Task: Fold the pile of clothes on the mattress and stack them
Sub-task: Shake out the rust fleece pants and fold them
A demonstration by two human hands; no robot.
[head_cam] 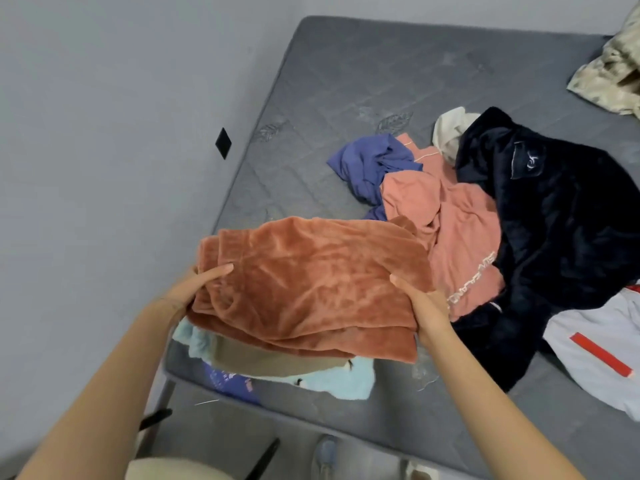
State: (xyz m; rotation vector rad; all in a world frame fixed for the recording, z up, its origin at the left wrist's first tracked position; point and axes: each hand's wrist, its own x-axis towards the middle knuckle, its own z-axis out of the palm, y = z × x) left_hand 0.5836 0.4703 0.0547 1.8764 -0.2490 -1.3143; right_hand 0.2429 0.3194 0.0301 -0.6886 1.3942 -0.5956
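Head view: the grey mattress point(346, 81) fills most of the picture, its near left corner closest to the person. To the right lies the unfolded pile: a big dark navy garment point(554, 220), a pink shirt point(460, 237) partly under it, a white garment with a red stripe point(595, 341) at the right edge, and a blue garment point(370, 164) behind the pink one.

The orange fleece garment point(304, 282) is already folded into a flat, layered rectangle and sits over the near left corner, right above the small stack. Its long axis runs across the view from one hand to the other, roughly along the mattress's near edge. The open layered edges face the person; the smooth side points away toward the pile. Whether its weight already rests on the stack cannot be told.

Of the stack, a brown piece point(270, 362) and a light blue piece point(346, 381) peek out beneath.

The left hand point(194, 292) grips the garment's left end, thumb on top and fingers underneath. The right hand point(426, 306) grips the right end the same way.

The step looks like stacking. Next, the orange garment probably needs lowering squarely, edges lined up, then releasing without dragging the layers.
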